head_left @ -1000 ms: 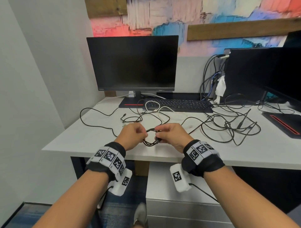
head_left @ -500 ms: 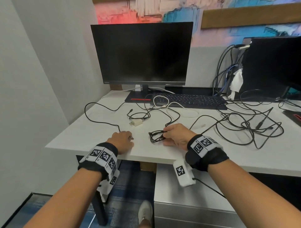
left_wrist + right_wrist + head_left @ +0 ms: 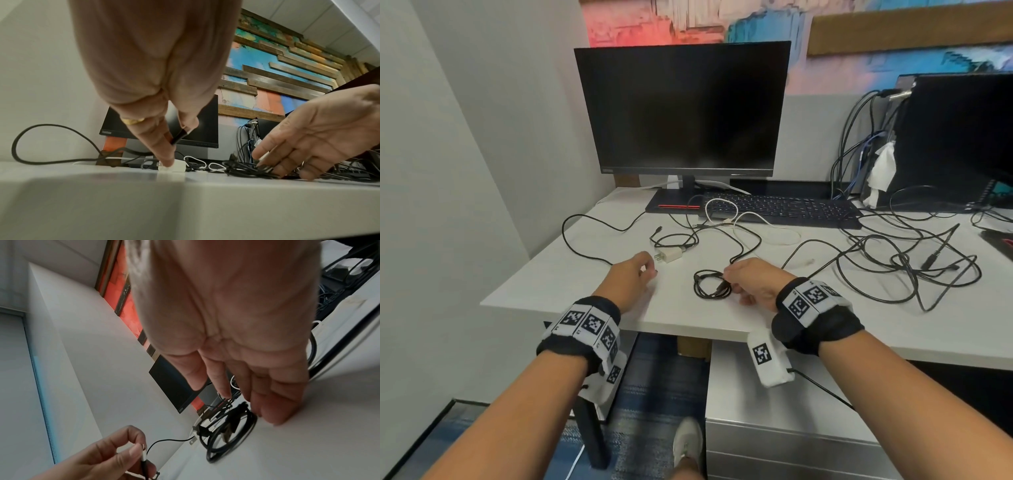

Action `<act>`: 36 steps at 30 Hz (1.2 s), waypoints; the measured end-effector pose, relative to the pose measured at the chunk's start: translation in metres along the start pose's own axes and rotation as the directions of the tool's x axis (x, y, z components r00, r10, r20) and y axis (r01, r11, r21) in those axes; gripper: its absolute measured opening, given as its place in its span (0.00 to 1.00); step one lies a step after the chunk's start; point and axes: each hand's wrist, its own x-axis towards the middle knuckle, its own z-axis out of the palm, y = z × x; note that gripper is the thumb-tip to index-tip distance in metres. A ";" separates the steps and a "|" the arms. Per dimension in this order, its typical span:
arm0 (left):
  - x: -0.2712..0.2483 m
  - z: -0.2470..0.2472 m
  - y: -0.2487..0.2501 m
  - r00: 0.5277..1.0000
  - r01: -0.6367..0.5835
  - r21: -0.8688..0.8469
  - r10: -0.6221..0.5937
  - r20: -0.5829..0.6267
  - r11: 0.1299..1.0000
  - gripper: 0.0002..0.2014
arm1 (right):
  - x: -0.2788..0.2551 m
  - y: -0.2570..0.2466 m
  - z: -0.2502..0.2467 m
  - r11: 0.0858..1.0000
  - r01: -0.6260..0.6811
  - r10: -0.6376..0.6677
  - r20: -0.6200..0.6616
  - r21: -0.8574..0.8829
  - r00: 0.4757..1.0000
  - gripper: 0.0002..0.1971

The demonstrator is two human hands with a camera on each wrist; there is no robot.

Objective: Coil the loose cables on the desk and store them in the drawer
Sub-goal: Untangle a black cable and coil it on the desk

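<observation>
A small coil of black cable [image 3: 710, 289] [image 3: 230, 439] lies on the white desk [image 3: 681, 318] near its front edge. My right hand [image 3: 729, 279] [image 3: 277, 165] [image 3: 246, 402] hovers over the coil's right side, fingers straight, tips touching coil and desk. To the left, my left hand [image 3: 650, 270] [image 3: 179, 136] [image 3: 141, 449] pinches the plug end of a long loose black cable [image 3: 571, 246] [image 3: 51, 126] between thumb and finger, just above the desk. A white charger plug [image 3: 669, 255] [image 3: 174, 167] lies right behind the left hand.
A big tangle of black cables [image 3: 893, 270] covers the desk's right half. A white cable [image 3: 722, 212] loops by the keyboard [image 3: 780, 209]. A monitor [image 3: 681, 109] stands behind. A closed grey drawer unit [image 3: 791, 428] sits under the desk on the right.
The coil, held by both hands a second ago, now lies on the desk. My left hand let go, moved left and picked up the long cable's end.
</observation>
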 end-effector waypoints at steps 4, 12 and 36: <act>-0.009 -0.006 0.008 0.999 -0.033 -0.091 0.034 0.009 0.995 0.07 | -0.010 -0.002 0.000 1.000 -0.011 0.011 -0.005 -0.011 1.000 0.13; -0.036 -0.025 0.025 0.992 -0.128 -0.179 0.127 -0.015 0.975 0.08 | -0.030 -0.001 0.010 0.969 0.132 -0.135 -0.002 -0.207 0.991 0.19; -0.070 -0.046 0.002 0.981 -0.193 0.110 0.189 0.054 0.975 0.03 | -0.067 -0.035 0.068 0.950 0.299 -0.314 0.310 0.095 0.898 0.09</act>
